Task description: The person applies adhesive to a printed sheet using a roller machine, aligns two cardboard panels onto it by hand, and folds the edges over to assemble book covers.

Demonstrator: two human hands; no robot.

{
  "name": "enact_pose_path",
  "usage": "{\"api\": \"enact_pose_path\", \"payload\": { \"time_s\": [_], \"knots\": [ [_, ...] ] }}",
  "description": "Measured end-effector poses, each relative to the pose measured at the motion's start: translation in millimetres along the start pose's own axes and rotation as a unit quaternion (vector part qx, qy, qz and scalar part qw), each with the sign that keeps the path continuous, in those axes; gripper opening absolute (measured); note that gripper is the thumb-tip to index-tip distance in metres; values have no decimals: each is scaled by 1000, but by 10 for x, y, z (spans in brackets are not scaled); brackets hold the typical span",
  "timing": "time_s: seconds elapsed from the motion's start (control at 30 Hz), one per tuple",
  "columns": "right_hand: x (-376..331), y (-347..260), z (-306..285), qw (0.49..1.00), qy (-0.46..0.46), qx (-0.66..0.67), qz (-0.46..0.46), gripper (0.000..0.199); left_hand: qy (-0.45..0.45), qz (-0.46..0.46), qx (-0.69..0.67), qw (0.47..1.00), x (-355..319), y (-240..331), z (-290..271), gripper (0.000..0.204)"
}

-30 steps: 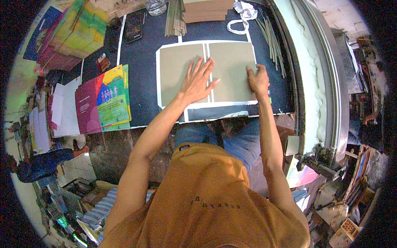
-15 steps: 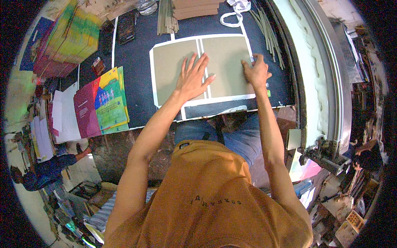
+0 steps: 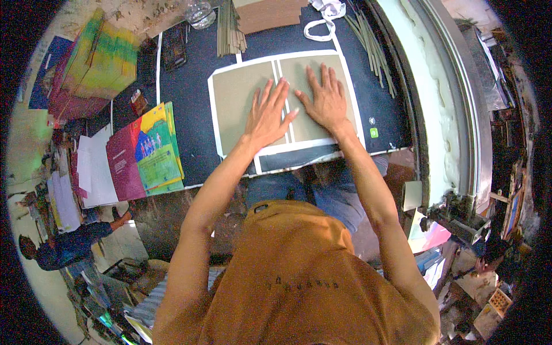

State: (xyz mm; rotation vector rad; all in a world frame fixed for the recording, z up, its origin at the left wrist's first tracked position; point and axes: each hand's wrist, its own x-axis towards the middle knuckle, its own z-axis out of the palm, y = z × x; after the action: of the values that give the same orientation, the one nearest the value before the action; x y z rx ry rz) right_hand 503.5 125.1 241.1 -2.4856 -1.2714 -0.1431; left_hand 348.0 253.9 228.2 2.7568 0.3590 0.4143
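Observation:
Two grey-brown cardboard panels lie side by side on a white-edged sheet, with a narrow strip running between them: the left panel point(image 3: 234, 95) and the right panel point(image 3: 296, 66). My left hand point(image 3: 267, 115) rests flat over the left panel, fingers spread, its thumb reaching across the middle strip. Flat on the right panel is my right hand point(image 3: 328, 102), its fingers stretched toward the far edge and the thumb out to the left. Neither hand holds anything. The white border point(image 3: 217, 123) shows all round the panels.
Colourful printed covers point(image 3: 152, 149) lie at the table's left, below a tall stack of yellow and maroon books point(image 3: 98, 69). Card strips point(image 3: 230, 29), brown boards point(image 3: 270, 16) and a white tape loop point(image 3: 319, 29) are at the back. A metal-railed machine point(image 3: 454, 115) borders the right side.
My right hand has moved left from the right edge of the sheet onto the right panel, and its curled fingers have straightened out. My left hand stays in nearly the same place.

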Motion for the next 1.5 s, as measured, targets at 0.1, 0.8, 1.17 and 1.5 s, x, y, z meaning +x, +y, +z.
{"api": "enact_pose_path", "payload": {
  "time_s": [0.1,0.8,1.17,1.5],
  "knots": [
    [7,-62,124,999,-12,-38,-6,74,-28,11,40,999,1,6,-18,75],
    [-24,-80,124,999,11,-14,29,71,-45,13,48,998,62,23,7,75],
    [-345,20,87,995,56,22,85,77,-44,19,50,998,48,36,12,72],
    [-334,29,48,994,38,28,96,79,-61,13,73,995,25,74,-39,73]
  ]
}}
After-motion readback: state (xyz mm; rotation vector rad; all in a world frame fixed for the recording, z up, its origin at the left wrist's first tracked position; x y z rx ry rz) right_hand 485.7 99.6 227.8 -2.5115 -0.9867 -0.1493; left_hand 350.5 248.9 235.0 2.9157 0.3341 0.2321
